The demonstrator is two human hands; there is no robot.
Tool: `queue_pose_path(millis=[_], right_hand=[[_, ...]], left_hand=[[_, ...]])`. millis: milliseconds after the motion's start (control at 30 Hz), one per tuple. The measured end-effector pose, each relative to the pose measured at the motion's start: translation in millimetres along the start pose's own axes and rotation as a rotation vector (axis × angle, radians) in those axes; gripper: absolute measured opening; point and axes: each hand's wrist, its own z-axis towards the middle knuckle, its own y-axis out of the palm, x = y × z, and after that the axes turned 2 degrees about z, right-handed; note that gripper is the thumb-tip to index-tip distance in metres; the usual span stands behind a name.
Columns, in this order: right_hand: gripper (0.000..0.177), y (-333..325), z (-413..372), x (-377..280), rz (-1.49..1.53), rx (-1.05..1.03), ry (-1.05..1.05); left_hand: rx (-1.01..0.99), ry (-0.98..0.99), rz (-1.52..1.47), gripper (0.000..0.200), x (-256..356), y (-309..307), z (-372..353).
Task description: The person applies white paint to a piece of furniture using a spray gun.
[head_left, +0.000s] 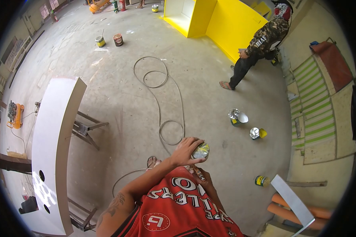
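Observation:
My left hand (186,152) is closed around the edge of a round silver cup (202,150), its top smeared with yellow and grey paint. Just below, against the red jersey, my right hand (206,181) is partly hidden. It is closed around what looks like the handle of a spray gun (199,172), of which a small metallic part shows. A thin grey hose (160,114) lies in loops on the floor and runs up close to my hands.
A long white panel (53,138) rests on metal stands at left. Two open paint cans (235,121) (255,133) stand at right, with another can (262,181) nearer. A person (265,39) steps beside a yellow cabinet (233,27). Orange pipes (283,209) lie lower right.

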Motion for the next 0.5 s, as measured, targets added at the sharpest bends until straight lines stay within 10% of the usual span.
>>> queue_pose_path(millis=[500], right_hand=[[0.039, -3, 4, 7, -0.089, -0.011, -0.047]], left_hand=[[-0.002, -0.044, 0.003, 0.076, -1, 2, -4]])
